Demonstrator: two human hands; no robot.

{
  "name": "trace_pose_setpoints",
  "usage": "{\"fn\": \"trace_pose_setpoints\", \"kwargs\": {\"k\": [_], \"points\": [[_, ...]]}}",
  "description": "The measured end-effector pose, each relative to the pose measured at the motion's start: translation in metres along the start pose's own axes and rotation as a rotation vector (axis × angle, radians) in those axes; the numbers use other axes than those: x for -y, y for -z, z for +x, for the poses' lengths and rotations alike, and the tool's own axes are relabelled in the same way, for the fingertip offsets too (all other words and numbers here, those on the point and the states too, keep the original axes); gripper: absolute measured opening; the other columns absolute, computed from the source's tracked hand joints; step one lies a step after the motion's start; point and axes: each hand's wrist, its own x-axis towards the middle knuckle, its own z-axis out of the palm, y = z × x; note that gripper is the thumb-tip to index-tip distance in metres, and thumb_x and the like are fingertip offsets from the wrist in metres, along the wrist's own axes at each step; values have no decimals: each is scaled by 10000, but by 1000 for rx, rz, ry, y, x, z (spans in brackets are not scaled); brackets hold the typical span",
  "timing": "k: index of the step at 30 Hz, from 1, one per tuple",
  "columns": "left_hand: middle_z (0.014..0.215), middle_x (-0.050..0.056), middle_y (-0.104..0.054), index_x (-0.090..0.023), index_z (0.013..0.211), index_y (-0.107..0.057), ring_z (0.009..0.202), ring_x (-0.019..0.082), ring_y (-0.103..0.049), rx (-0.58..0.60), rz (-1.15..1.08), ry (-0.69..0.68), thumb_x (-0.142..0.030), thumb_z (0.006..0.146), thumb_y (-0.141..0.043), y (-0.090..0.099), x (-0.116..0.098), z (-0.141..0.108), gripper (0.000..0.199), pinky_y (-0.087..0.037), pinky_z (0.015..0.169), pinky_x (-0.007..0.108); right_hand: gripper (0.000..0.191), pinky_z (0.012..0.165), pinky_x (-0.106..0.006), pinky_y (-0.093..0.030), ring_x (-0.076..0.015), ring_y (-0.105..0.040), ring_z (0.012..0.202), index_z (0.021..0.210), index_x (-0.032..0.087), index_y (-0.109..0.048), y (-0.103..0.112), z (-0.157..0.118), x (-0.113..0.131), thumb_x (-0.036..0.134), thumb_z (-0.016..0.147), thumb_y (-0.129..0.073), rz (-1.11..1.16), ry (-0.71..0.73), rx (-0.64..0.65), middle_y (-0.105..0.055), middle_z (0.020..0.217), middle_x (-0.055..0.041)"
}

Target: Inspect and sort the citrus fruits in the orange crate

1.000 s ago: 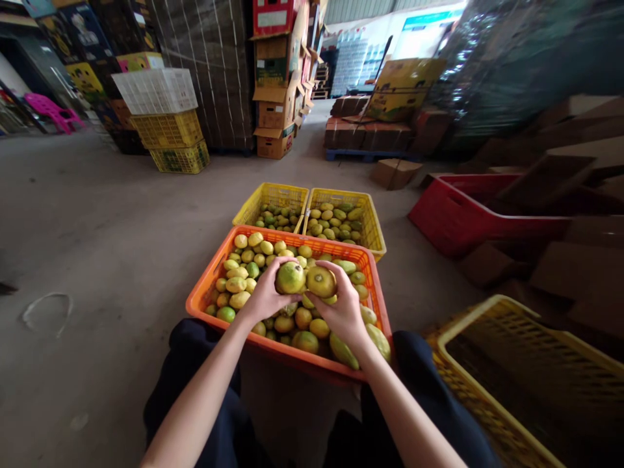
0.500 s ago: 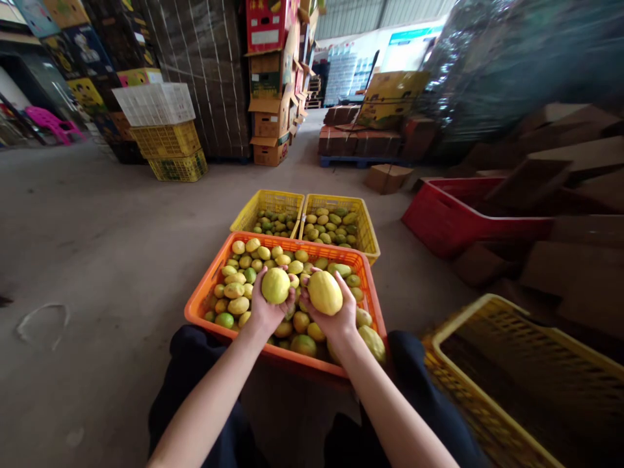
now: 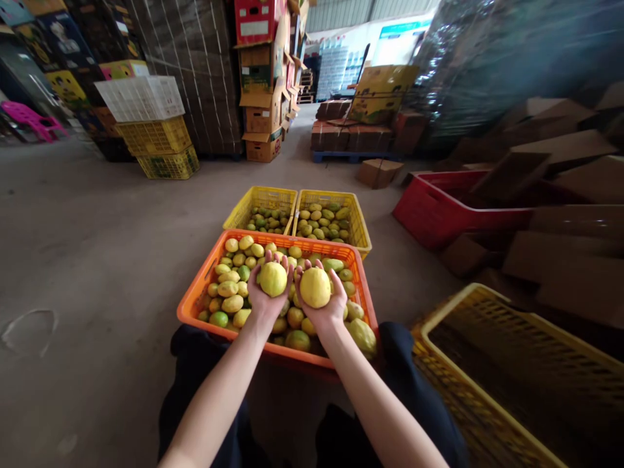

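Note:
My left hand [image 3: 267,304] is cupped palm up under a round yellow-green fruit [image 3: 273,279], fingers curled behind it. Beside it, my right hand [image 3: 325,311] cradles a slightly larger, paler yellow fruit [image 3: 314,288]. The exact kind of fruit I cannot tell. Both hands are above an orange plastic crate [image 3: 195,296] filled with yellow and green fruit of mixed sizes. A large ribbed yellow-green fruit [image 3: 361,338] lies in the crate's near right corner. The crate stands between my knees.
Two yellow crates [image 3: 366,235] with smaller fruit stand behind the orange one. To my right are another yellow crate [image 3: 480,296], a red bin [image 3: 424,211] and cardboard pieces [image 3: 560,260]. Stacked baskets [image 3: 158,136], cartons [image 3: 260,120] and a pallet [image 3: 351,156] are farther back.
Both fruits have turned in my hands, and the fingers have opened out more beneath them. The right hand's fruit now shows more end-on. The whole view has shifted slightly.

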Motion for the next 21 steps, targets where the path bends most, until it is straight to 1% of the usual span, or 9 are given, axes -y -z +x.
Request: {"fn": "trace_pose_setpoints", "kwargs": {"k": [4,9,12,15,18,21], "points": [[1134,56,-741,-258,1290,-663,1104,217,-694,-18,46,28,-271,940,-414,-3,12,3,430,-572,912,345,336,786,-353,-621,-184,-741,820,1181,292,-669,1,4,4,278,885,-510,53,34,-5,-785,956,-3],[1049,63,-756,-241,1276,-670,1074,228,-705,-20,1,65,-240,921,-435,-7,20,6,427,-576,894,350,326,757,-324,-617,-182,-741,823,1164,294,-677,4,7,11,290,866,-547,69,69,-3,-788,946,3],[1093,65,-750,-230,1255,-681,1077,219,-701,-36,7,76,-241,923,-430,-10,21,5,416,-570,902,334,318,776,-338,-618,-189,-744,807,1137,277,-681,4,7,11,267,842,-564,78,80,-11,-789,922,-2],[1122,74,-743,-203,1222,-691,1068,218,-702,-55,-3,55,-245,935,-405,-11,21,4,408,-564,921,351,305,775,-354,-620,-194,-743,770,1108,259,-684,3,8,8,268,826,-569,91,89,-20,-789,907,-6],[1083,83,-746,-182,1195,-695,1024,210,-713,-53,-17,52,-237,932,-412,-10,20,4,390,-561,937,365,304,805,-402,-621,-206,-743,753,1091,248,-683,3,9,6,275,810,-571,105,87,-3,-789,920,-13],[1021,86,-747,-166,1173,-694,960,194,-726,-54,-17,83,-228,925,-430,-9,18,6,368,-569,928,344,319,819,-436,-621,-220,-745,749,1077,238,-682,4,10,8,262,778,-574,102,79,0,-787,892,-21]]}}
